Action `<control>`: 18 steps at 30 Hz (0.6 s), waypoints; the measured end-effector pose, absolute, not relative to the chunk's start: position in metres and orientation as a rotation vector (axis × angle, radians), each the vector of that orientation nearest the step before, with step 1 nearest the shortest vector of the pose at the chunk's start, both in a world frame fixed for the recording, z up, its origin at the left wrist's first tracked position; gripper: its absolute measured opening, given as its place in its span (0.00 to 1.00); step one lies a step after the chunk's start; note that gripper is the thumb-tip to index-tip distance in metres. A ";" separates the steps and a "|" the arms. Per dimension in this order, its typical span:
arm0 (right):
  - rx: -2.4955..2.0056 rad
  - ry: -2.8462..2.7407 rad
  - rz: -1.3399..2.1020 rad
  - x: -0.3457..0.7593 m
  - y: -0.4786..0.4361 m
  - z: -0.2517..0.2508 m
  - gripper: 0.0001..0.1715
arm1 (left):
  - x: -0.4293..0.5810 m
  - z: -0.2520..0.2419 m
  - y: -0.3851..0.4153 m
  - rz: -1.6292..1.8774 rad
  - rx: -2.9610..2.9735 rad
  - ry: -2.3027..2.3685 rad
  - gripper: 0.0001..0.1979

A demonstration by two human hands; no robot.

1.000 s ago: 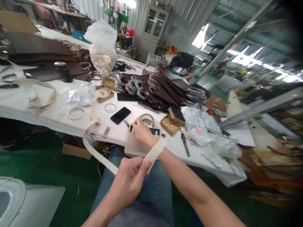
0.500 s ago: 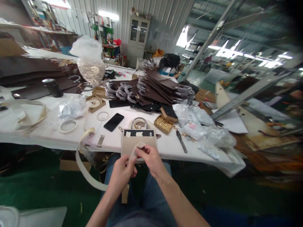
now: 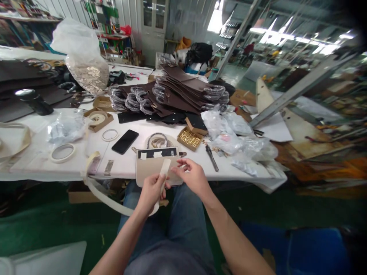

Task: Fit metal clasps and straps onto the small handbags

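Observation:
My left hand (image 3: 153, 190) is closed around a cream strip (image 3: 165, 167), and the strip's free end sticks up above the fingers. From below that hand the strip loops down and left, back up to the table edge. My right hand (image 3: 192, 176) is just right of the strip's end, with thumb and forefinger apart and nothing visible between them. Under both hands a small beige handbag (image 3: 146, 170) lies at the table's front edge, partly covered by them. Its black top band carries two pale tape pieces (image 3: 157, 154), and a plastic-wrapped handle (image 3: 157, 135) stands behind.
On the white table (image 3: 120, 114) are a black phone (image 3: 125, 141), tape rolls (image 3: 62, 152), a box of gold studs (image 3: 189, 139) and a dark pen-like tool (image 3: 211, 157). Stacked brown bag panels (image 3: 183, 91) lie behind, clear plastic bags (image 3: 243, 149) at right.
My right hand has come off the strip and moved slightly right. The strip's end now points up from my left hand. The view has tilted down and shifted right.

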State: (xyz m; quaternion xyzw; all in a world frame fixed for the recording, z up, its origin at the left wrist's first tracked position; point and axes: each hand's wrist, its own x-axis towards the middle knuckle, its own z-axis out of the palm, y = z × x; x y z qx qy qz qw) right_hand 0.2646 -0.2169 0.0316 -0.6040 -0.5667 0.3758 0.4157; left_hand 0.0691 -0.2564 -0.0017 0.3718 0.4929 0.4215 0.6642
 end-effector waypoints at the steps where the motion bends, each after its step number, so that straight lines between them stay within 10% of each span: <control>1: -1.495 -1.419 1.030 0.269 -0.209 0.033 0.37 | 0.073 -0.002 -0.254 0.965 0.824 1.100 0.30; 7: -1.375 -1.434 1.210 0.282 -0.179 0.034 0.24 | 0.092 0.000 -0.243 0.933 0.813 1.097 0.25; 18: -1.553 -1.841 0.447 0.277 -0.137 0.018 0.07 | 0.132 -0.008 -0.210 1.016 0.647 1.122 0.19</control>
